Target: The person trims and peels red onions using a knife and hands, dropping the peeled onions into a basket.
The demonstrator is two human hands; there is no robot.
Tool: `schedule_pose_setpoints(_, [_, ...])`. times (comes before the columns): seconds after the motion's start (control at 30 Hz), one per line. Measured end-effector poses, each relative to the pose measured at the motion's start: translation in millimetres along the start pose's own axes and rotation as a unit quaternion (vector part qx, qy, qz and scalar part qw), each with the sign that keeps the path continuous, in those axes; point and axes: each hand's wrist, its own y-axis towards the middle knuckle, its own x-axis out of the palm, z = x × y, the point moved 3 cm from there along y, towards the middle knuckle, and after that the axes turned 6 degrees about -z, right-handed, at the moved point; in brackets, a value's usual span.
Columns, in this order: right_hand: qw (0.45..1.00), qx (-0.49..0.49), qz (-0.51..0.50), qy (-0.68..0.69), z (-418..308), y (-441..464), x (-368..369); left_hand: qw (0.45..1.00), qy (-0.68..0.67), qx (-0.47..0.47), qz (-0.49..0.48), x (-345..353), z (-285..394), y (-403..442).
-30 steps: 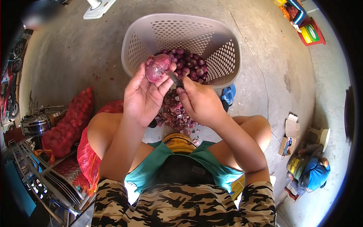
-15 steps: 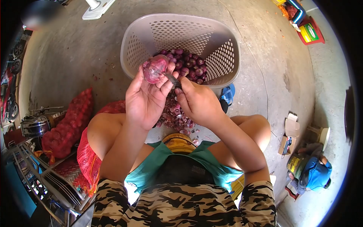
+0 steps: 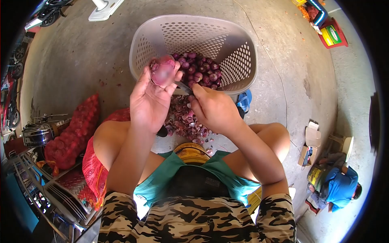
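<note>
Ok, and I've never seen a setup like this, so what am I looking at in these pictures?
There is no robot here: these are a person's own bare hands, seen by one camera worn on the head, looking forward and down. The left hand holds a reddish onion up in its fingers. The right hand grips what looks like a small knife. Beyond them on the floor stands a perforated basket with purple onions inside, and loose peelings lie in front of it. Another person sits off to the right.
</note>
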Motion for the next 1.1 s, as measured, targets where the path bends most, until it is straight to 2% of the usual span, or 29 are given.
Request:
schedule_pose_setpoints(0.07, [1.0,-0.029,0.005,0.004,3.2,0.9,-5.0,0.997,0.077,0.021,0.011,2.7,5.9,1.6])
schedule_pose_setpoints(0.23, [0.997,-0.015,0.059,0.054,6.4,0.5,-33.2,0.965,0.258,0.045,0.007,10.2,10.3,1.3])
schedule_pose_setpoints(0.33, [0.996,-0.014,0.062,0.068,10.6,4.2,-40.8,0.939,0.343,0.01,-0.018,12.4,3.9,-1.2])
schedule_pose_setpoints(0.53, [0.994,-0.086,0.038,0.048,18.0,11.2,-46.0,0.943,0.326,-0.057,-0.033,20.5,-7.1,-4.8])
schedule_pose_setpoints(0.8, [0.996,-0.088,0.024,-0.008,11.1,12.3,-50.8,0.943,0.314,-0.106,-0.034,17.5,-9.6,-6.2])
schedule_pose_setpoints(1.03, [0.99,-0.104,0.017,-0.088,8.6,11.2,-50.0,0.946,0.305,-0.104,-0.014,12.6,-10.9,-6.3])
schedule_pose_setpoints(1.1, [0.985,-0.141,0.013,-0.1,2.9,9.5,-50.8,0.956,0.275,-0.102,-0.014,8.1,-9.1,-4.0])
